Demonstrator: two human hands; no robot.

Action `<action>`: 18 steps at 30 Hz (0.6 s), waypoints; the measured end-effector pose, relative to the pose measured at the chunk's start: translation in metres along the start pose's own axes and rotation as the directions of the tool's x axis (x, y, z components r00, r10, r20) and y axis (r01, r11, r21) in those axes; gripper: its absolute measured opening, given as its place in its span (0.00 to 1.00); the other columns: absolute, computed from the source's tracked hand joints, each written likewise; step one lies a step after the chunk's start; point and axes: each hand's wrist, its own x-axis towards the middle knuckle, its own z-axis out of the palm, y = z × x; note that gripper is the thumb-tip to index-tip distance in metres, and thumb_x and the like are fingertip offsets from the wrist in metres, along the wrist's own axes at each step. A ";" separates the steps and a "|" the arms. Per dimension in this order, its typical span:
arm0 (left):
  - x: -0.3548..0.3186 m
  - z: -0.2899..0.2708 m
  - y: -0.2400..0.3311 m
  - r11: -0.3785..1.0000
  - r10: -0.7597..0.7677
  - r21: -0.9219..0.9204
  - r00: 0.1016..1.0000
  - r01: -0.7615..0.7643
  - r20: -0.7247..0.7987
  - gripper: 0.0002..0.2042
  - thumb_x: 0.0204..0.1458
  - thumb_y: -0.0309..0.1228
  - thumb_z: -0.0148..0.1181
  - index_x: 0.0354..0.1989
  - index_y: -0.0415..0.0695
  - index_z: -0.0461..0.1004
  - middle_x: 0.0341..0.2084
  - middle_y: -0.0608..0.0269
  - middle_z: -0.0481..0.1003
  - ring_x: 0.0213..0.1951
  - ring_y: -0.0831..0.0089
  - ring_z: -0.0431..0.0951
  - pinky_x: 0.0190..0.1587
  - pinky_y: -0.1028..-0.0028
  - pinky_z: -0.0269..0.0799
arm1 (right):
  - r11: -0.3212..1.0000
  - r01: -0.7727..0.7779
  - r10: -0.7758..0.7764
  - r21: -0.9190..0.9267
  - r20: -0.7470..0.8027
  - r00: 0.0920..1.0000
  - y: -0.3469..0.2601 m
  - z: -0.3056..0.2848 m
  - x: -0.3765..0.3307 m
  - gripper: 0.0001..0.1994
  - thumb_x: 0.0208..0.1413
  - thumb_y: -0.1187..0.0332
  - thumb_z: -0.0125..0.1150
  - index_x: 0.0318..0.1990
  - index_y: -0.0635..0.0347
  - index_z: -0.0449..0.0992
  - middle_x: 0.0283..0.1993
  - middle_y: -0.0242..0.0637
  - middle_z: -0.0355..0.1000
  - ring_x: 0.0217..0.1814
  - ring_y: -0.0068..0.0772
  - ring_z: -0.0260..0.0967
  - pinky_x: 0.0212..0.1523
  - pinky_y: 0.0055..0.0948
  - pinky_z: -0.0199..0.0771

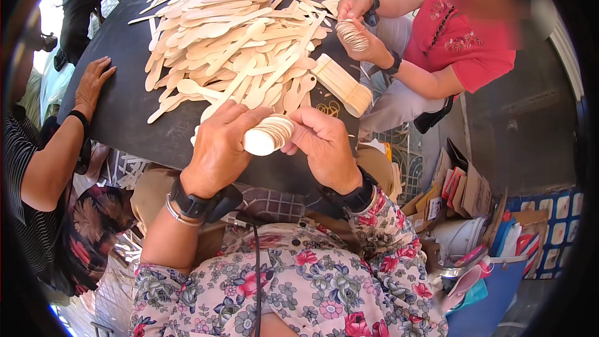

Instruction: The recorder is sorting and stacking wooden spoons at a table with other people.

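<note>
My left hand (219, 145) is wrapped round a stack of wooden spoons (267, 135), their rounded ends fanned toward my right. The thumb and fingers of my right hand (323, 145) pinch at the right edge of this stack; the fingertips are partly hidden. Just beyond my hands, a large loose pile of pale wooden spoons (215, 37) covers much of the black table (125, 112). To the right of the pile lies a neat bundle of wooden spoons (342, 85), with loose yellow rubber bands (327, 108) by its near end.
Across to the right, a person in a red shirt (458, 31) holds another fanned spoon stack (352, 35). At left, a co-worker's hand (93, 81) rests on the table edge. More hands show at the far edge. Cardboard pieces (471, 190) and a blue bin (493, 293) stand at lower right.
</note>
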 end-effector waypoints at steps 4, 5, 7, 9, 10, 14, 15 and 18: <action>0.000 -0.003 0.000 0.999 -0.006 0.052 0.997 0.010 -0.083 0.16 0.40 0.20 0.66 0.40 0.41 0.77 0.28 0.57 0.75 0.32 0.59 0.74 0.35 0.67 0.72 | 0.995 0.058 -0.069 -0.077 -0.147 0.987 -0.001 -0.016 0.007 0.14 0.64 0.64 0.51 0.34 0.69 0.73 0.25 0.34 0.71 0.24 0.20 0.70 0.25 0.20 0.69; -0.003 -0.003 -0.007 0.992 -0.123 -0.028 0.979 0.120 -0.165 0.13 0.45 0.21 0.63 0.42 0.39 0.76 0.27 0.60 0.75 0.32 0.66 0.74 0.35 0.70 0.71 | 0.983 0.026 -0.062 -0.181 -0.200 0.978 -0.002 -0.026 0.008 0.14 0.64 0.65 0.51 0.34 0.68 0.73 0.23 0.34 0.70 0.24 0.20 0.70 0.25 0.21 0.69; -0.002 -0.002 -0.009 0.887 -0.398 -0.349 0.884 0.302 -0.245 0.09 0.56 0.28 0.61 0.40 0.35 0.74 0.26 0.69 0.74 0.31 0.80 0.74 0.33 0.77 0.71 | 0.885 -0.019 -0.091 -0.466 -0.212 0.973 0.014 -0.046 0.013 0.12 0.61 0.65 0.54 0.33 0.67 0.74 0.22 0.42 0.72 0.25 0.37 0.72 0.28 0.31 0.71; -0.003 -0.010 -0.012 0.773 -0.504 -0.536 0.842 0.339 -0.195 0.09 0.56 0.29 0.61 0.39 0.36 0.74 0.25 0.68 0.74 0.29 0.81 0.74 0.32 0.78 0.71 | 0.804 -0.029 -0.102 -0.594 -0.186 0.977 0.028 -0.055 0.013 0.12 0.59 0.64 0.56 0.33 0.66 0.75 0.22 0.46 0.73 0.26 0.45 0.73 0.30 0.36 0.72; -0.002 -0.013 -0.012 0.624 -0.592 -0.695 0.796 0.358 -0.121 0.09 0.55 0.30 0.62 0.37 0.37 0.74 0.25 0.68 0.74 0.28 0.81 0.74 0.31 0.79 0.70 | 0.676 -0.053 -0.051 -0.735 -0.118 0.992 0.033 -0.057 0.012 0.14 0.57 0.61 0.58 0.32 0.65 0.75 0.24 0.49 0.73 0.28 0.50 0.73 0.32 0.40 0.72; 0.000 -0.014 -0.010 0.516 -0.682 -0.772 0.723 0.371 -0.108 0.07 0.53 0.28 0.63 0.35 0.40 0.73 0.23 0.66 0.75 0.25 0.79 0.75 0.28 0.80 0.70 | 0.423 -0.137 0.147 -0.896 -0.081 0.986 0.039 -0.040 0.015 0.19 0.52 0.53 0.61 0.28 0.65 0.74 0.25 0.52 0.74 0.31 0.53 0.74 0.35 0.46 0.72; 0.001 -0.013 -0.011 0.517 -0.681 -0.772 0.724 0.369 -0.109 0.07 0.53 0.28 0.63 0.35 0.40 0.73 0.23 0.66 0.75 0.25 0.79 0.75 0.28 0.80 0.70 | 0.442 -0.101 0.067 -0.891 -0.080 0.995 0.046 -0.037 0.018 0.22 0.53 0.51 0.59 0.24 0.65 0.72 0.24 0.50 0.72 0.29 0.54 0.71 0.32 0.45 0.70; 0.002 -0.011 -0.015 0.447 -0.700 -0.816 0.712 0.368 -0.062 0.06 0.52 0.27 0.64 0.33 0.41 0.72 0.23 0.65 0.75 0.24 0.78 0.76 0.26 0.80 0.70 | 0.433 -0.119 0.102 -0.894 -0.083 0.991 0.043 -0.030 0.030 0.23 0.51 0.49 0.60 0.25 0.67 0.73 0.24 0.51 0.73 0.30 0.54 0.72 0.34 0.45 0.71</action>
